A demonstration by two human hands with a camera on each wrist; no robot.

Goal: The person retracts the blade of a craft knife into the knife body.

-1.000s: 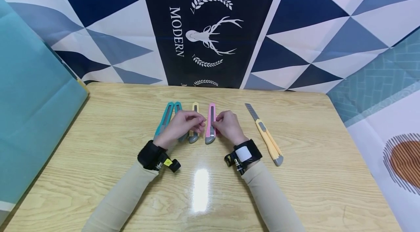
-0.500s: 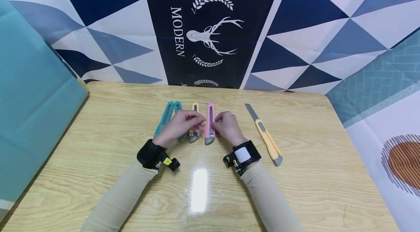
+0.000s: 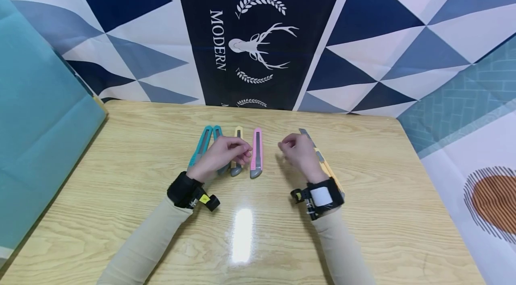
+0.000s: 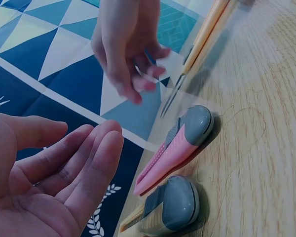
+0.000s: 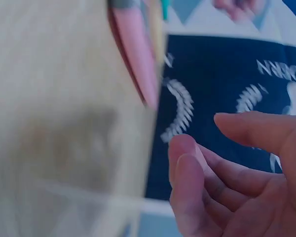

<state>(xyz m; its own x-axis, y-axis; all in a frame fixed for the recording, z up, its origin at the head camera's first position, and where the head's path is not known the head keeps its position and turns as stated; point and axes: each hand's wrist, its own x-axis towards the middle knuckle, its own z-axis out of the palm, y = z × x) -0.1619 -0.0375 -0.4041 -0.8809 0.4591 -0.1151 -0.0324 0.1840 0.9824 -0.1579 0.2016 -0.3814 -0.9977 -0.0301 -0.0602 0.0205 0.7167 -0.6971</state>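
Note:
In the head view a pink box cutter [image 3: 256, 153] lies on the table between the hands, its grey end toward the person. My left hand [image 3: 225, 153] hovers over a pale yellow box cutter [image 3: 236, 169] and the right one of two teal box cutters [image 3: 200, 146], partly hiding both. Its fingers are loosely bent, with nothing between thumb and fingertips in the left wrist view. My right hand [image 3: 300, 154] is raised, thumb apart from the fingers and holding nothing. Beneath it lies an orange-yellow box cutter [image 3: 331, 175] with its blade out, partly covered by the hand and wrist.
The wooden table [image 3: 375, 222] extends all around the cutters. A patterned cloth [image 3: 258, 74] rises behind its far edge. To the left stands a teal covered panel [image 3: 44, 132]. Both wrists wear black straps with small cameras.
My right hand has let go of the pink box cutter and moved right, over the orange-yellow one. Just before, the pink cutter shifted slightly left. The left hand has stayed in place.

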